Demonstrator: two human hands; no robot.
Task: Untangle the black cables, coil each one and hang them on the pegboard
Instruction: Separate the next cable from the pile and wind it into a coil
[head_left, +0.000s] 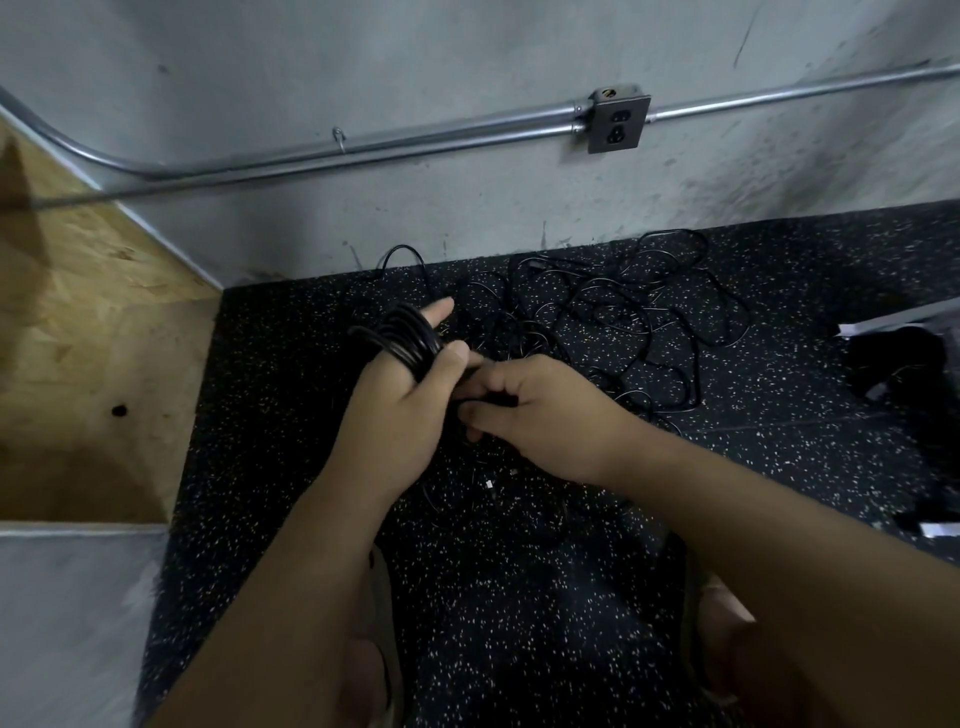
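A: Where is the coil (400, 338)?
B: Wound across the fingers of the left hand (395, 410); loops lie crosswise to them; thumb clamps the turns.
A: And the right hand (540, 415)?
B: Just right of the coil; fingers curled, pinching the loose tail (485, 400); next wrap probably goes leftward. The tangle (597, 322) lies on the floor (779, 415) beyond both hands.

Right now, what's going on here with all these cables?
A person is coiling: loops of thick black cable are wound round the fingers of the left hand, thumb pressing them down. The right hand grips a black length beside that palm, seemingly the same cable. A tangle of thin black cables lies on the speckled black floor by the grey wall.
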